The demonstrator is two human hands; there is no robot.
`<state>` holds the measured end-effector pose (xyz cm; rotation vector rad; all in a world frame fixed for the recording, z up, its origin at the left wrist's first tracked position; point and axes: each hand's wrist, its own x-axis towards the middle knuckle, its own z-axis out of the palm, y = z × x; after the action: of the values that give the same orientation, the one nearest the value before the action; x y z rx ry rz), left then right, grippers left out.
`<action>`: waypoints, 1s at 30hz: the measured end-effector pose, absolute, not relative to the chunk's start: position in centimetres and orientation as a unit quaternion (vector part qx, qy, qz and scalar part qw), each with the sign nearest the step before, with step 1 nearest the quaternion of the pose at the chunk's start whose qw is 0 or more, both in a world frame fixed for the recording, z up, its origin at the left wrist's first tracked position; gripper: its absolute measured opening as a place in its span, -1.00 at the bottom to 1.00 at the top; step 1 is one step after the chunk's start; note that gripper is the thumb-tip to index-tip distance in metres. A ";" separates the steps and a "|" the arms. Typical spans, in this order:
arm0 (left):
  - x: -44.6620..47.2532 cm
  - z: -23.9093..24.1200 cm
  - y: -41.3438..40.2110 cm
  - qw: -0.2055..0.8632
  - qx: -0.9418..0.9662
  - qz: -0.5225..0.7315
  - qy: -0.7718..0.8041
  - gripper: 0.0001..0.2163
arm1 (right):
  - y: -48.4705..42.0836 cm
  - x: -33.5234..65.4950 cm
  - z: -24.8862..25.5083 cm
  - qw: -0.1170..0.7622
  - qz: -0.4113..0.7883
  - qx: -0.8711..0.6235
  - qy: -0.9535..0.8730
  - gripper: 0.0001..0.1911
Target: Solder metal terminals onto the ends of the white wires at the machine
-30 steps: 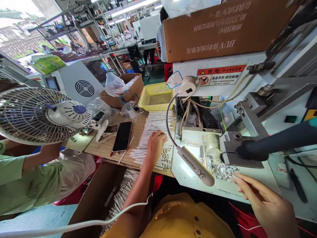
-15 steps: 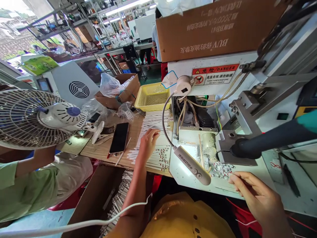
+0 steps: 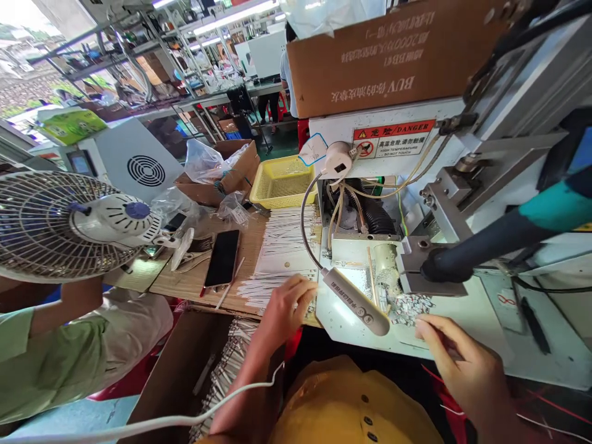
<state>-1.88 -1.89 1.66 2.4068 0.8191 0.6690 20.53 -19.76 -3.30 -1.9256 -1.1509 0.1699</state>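
Note:
My left hand (image 3: 287, 308) is over the near ends of the rows of thin white wires (image 3: 289, 231) on the wooden bench. Its thumb and fingers are pinched together; whatever is between them is hidden. At the right, my right hand (image 3: 462, 354) hovers by a heap of small white and reddish parts (image 3: 411, 308) on the machine's white table. Thumb and forefinger meet in a pinch, and anything in it is too small to name. A gooseneck lamp (image 3: 358, 302) hangs between my hands.
A machine head with a black-sleeved arm (image 3: 490, 246) and a high-temperature sign (image 3: 393, 139) stands at the right. A yellow basket (image 3: 261, 200), a phone (image 3: 222, 258) and a fan (image 3: 111, 219) are leftward. A cardboard box (image 3: 160, 382) of wires is below; a co-worker's sleeve (image 3: 28, 351) is beside it.
My left hand has moved nearer to me and rightward, from the middle of the wires to their near ends. My right hand keeps its pinch by the small parts. The view has shifted slightly.

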 end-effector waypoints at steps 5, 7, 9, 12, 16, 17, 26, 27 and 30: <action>-0.2 0.7 -5.9 0.301 0.898 0.195 0.256 -0.84 | -18.7 16.4 -1.5 0.427 0.254 -0.688 -0.529 -0.81; 0.4 0.4 -6.7 0.309 0.903 0.195 0.226 -0.86 | -18.2 15.6 -1.4 0.427 0.257 -0.675 -0.545 -0.82; 0.8 0.2 -7.1 0.308 0.908 0.200 0.203 -0.87 | -18.0 15.3 -1.4 0.436 0.234 -0.670 -0.553 -0.80; 1.4 -0.1 -7.4 0.292 0.911 0.210 0.202 -0.86 | -18.2 15.3 -1.5 0.445 0.224 -0.670 -0.550 -0.75; 2.1 -0.4 -7.8 0.253 0.903 0.245 0.246 -0.76 | -18.5 14.9 -1.6 0.440 0.253 -0.670 -0.542 -0.71; 2.3 -0.4 -7.9 0.246 0.903 0.249 0.250 -0.75 | -18.5 14.7 -1.5 0.439 0.256 -0.670 -0.540 -0.70; -1.7 1.0 -1.5 0.045 0.897 0.299 0.321 -0.87 | -20.4 20.1 -1.3 0.387 0.045 -0.770 -0.506 -0.74; -2.3 1.3 -0.2 0.015 0.889 0.303 0.341 -0.87 | -20.7 21.1 -1.7 0.382 0.000 -0.785 -0.487 -0.74; -3.2 1.7 2.2 0.004 0.881 0.306 0.360 -0.85 | -20.8 23.0 -3.5 0.370 -0.053 -0.787 -0.491 -0.68</action>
<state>-3.16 2.23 1.65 2.7617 1.1274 0.9598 23.00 -20.82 -3.48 -2.0192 -1.2588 -0.1360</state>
